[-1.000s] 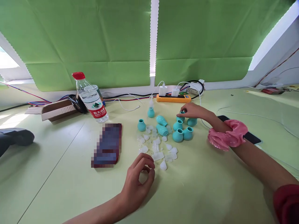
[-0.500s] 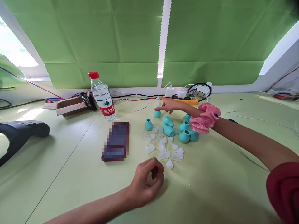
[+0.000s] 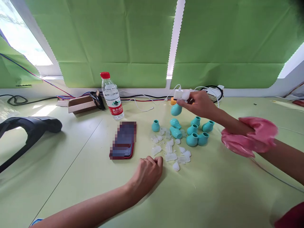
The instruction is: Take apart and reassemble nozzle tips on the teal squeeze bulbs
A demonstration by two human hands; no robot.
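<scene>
Holds a bulb (image 3: 176,109) by its clear top (image 3: 186,94), clamped in the grip of the right hand (image 3: 201,104) over the far bench (image 3: 213,177), with long axis slanting down-left, well beyond the closed-up left hand (image 3: 150,172).

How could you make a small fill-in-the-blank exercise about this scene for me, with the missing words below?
The ____ hand holds a bulb.
The scrunchie is ____ in colour.
The bottle has a ____ cap.
The phone lies to the ____ of the white pieces.
Missing words: right; pink; red; left.
</scene>
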